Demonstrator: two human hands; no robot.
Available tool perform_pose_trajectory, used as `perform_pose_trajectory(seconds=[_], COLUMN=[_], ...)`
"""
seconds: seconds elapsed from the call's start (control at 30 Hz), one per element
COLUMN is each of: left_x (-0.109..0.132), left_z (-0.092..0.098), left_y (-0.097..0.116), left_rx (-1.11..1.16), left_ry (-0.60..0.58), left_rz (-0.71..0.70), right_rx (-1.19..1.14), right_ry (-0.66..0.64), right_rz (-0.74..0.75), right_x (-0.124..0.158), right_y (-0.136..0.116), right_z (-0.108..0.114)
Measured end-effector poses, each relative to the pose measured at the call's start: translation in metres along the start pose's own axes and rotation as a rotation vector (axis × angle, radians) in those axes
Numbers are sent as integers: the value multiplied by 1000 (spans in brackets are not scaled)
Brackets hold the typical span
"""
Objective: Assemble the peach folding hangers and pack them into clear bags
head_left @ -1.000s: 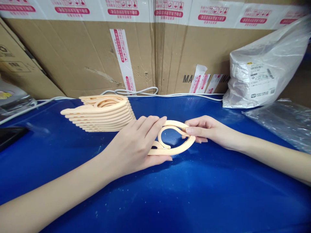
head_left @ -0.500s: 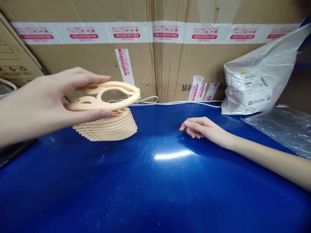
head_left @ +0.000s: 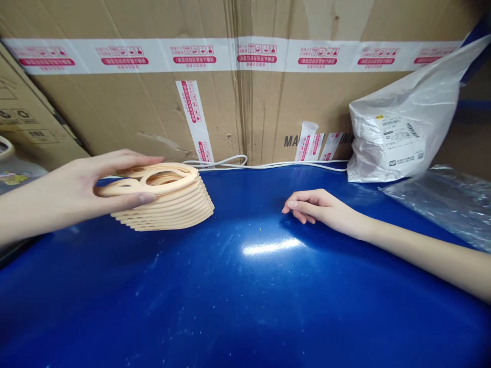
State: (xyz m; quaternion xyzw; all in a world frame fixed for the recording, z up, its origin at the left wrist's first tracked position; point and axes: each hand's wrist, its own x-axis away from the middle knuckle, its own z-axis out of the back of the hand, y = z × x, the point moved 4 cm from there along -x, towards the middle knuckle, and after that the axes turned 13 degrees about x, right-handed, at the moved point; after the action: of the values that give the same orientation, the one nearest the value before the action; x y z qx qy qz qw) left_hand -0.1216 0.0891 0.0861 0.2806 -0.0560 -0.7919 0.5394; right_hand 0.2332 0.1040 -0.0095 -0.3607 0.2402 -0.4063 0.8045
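Note:
A stack of beige folding hangers (head_left: pixel 180 207), pieces with oval openings, stands on the left of the blue table. My left hand (head_left: pixel 111 179) is closed around the near-left end of the top hanger (head_left: pixel 187 174), thumb along its front side and fingers over the back. That hanger lies on or just above the others; I cannot tell which. My right hand (head_left: pixel 312 204) is held low over the table at the right of centre, its fingers loosely curled and partly apart, with nothing in them. It is well apart from the stack.
Large cardboard boxes (head_left: pixel 153 107) with printed tape form a wall behind the blue table (head_left: pixel 230 301). A white cable (head_left: pixel 268 166) runs along their foot. At the right stand a white labelled plastic bag (head_left: pixel 402 128) and clear plastic film (head_left: pixel 448 199). A light-coloured container (head_left: pixel 19 171) is at far left.
My left hand has come down with the folding hanger, from above the stack onto its top. My right hand stays almost where it was. The view has shifted slightly.

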Motion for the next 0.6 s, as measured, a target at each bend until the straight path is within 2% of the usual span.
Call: perform_pose_trajectory(seconds=[0.13,0.27,0.37,0.47,0.6], left_x=[0,2,0,-2,-4], left_z=[-3,-4,-6,-6,-7], left_y=[-2,2,-5,-13,-13], left_rx=[15,-11,-32,-48,-74], left_ry=[8,30,14,8,-14], left_rz=[-12,-88,-163,-176,-216], right_rx=[4,11,20,24,27], right_ry=[-9,-11,-6,-6,-6], right_rz=[2,1,1,-1,-3], right_x=[1,1,1,1,1], right_y=[1,2,2,1,1], right_z=[0,1,1,1,0])
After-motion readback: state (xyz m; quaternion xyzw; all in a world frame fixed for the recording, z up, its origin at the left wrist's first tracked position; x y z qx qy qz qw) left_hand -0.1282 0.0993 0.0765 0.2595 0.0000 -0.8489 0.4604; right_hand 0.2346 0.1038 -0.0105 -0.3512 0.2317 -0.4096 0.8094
